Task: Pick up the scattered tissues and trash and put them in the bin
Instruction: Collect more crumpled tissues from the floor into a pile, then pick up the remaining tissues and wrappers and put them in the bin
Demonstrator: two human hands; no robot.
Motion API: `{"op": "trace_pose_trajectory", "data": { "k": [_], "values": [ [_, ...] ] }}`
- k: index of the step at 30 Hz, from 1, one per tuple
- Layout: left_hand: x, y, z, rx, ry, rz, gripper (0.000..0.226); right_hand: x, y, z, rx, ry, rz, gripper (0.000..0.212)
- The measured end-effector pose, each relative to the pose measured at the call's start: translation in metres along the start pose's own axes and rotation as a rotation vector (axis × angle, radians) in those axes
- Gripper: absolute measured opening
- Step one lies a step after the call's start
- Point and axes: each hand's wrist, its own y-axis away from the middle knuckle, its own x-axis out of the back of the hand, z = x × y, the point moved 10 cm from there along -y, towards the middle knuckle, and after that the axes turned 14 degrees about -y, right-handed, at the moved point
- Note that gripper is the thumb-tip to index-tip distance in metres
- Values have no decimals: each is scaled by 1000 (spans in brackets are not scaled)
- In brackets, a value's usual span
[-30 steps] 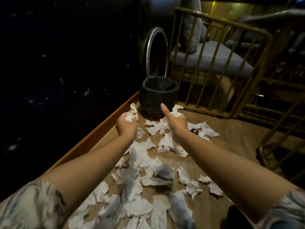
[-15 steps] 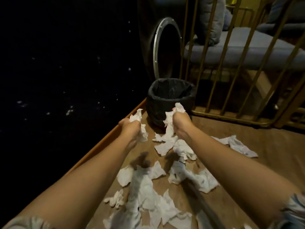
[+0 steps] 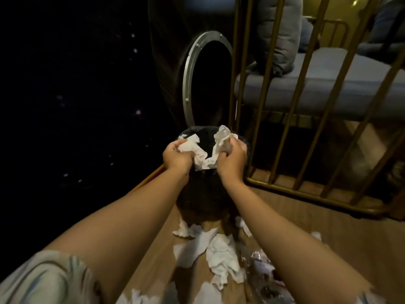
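Nearest the camera, patterned sleeves frame both bare forearms, which reach forward over a wooden floor. Between the arms, loose tissues lie crumpled on the floor, with a scrap of clear plastic trash just beside them on the right, partly under the right forearm. Further on, the black bin stands on the floor, its side in deep shadow. Both hands are over its open mouth. The left hand has its fingers curled tight round a white tissue wad, which sticks out toward the middle of the bin. The right hand is likewise closed round a second wad, whose upper end rises above the knuckles. The two wads hang down and meet between the hands, at the bin's near rim; whether they are joined or only touching cannot be told. To the right of the bin runs a gold railing of slanted bars, with a grey cushion behind it. Behind the bin stands a dark round opening with a metal ring. The left side is black.
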Motion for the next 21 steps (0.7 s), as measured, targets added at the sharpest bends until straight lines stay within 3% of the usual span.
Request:
{"op": "trace_pose_trajectory", "data": {
  "k": [3, 5, 7, 9, 12, 16, 21],
  "values": [
    [-18, -7, -9, 19, -19, 15, 50, -19, 5, 17, 55, 88, -274, 61],
    [-22, -4, -11, -18, -88, 18, 55, -31, 13, 30, 153, 293, -405, 63],
    [-19, 2, -6, -95, -161, 44, 58, -36, 20, 40, 240, 546, -413, 55],
    [-3, 7, -3, -150, -201, 123, 54, -37, 28, 42, 271, 640, -390, 49],
    [26, 16, -9, -194, -228, 227, 34, -32, 34, 37, 261, 542, -332, 48],
    [57, 34, -39, -183, -240, 186, 21, -25, 69, 11, 357, 392, -265, 35],
    [104, 66, -84, -118, -324, 89, 14, -55, 154, -8, 525, 311, -566, 33]
  ]
}}
